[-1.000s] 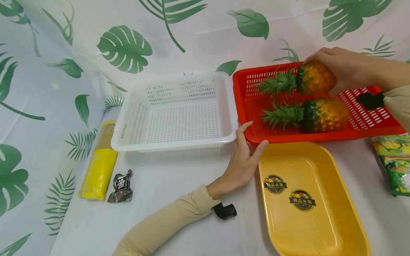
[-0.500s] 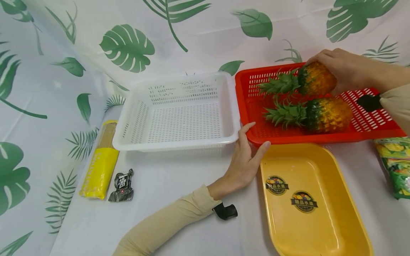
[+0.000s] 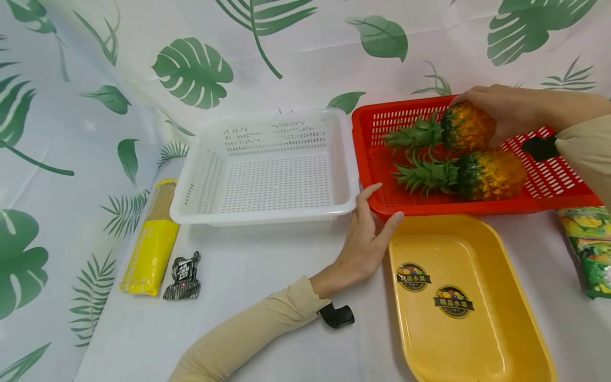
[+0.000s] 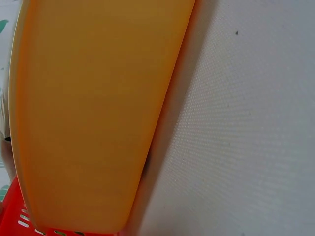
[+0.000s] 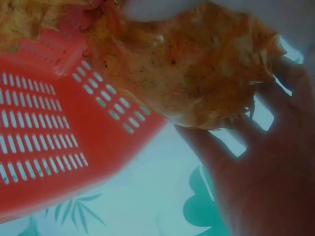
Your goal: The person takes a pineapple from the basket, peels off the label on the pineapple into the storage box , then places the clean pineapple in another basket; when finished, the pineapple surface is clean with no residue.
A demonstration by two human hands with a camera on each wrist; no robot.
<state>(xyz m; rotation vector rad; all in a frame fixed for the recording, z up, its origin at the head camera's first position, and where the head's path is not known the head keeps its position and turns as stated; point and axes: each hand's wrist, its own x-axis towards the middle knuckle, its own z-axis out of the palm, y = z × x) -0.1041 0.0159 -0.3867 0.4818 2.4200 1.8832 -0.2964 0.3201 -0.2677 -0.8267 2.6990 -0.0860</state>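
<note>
My right hand (image 3: 508,112) grips the orange body of a pineapple (image 3: 470,127) over the back of the red basket (image 3: 549,202). Its green leaves point left. A second pineapple (image 3: 498,175) lies in the basket in front of it, pointing the same way. The right wrist view shows my fingers bent round the held pineapple (image 5: 182,64), close to the slotted basket wall (image 5: 103,137). My left hand (image 3: 360,246) touches the basket's near left corner, thumb and forefinger spread and fairly straight. Its other fingers are partly hidden, and the left wrist view does not show it.
Left of the red basket stands a white slotted basket (image 3: 264,216). A yellow tray (image 3: 458,350) with two stickers lies in front. At left are a yellow pasta packet (image 3: 153,244) and a small black packet (image 3: 183,276). A green packet (image 3: 592,249) lies far right.
My right hand has lowered the held pineapple slightly, toward the one lying in the basket. The left hand stays at the basket corner. The head view has shifted a little.
</note>
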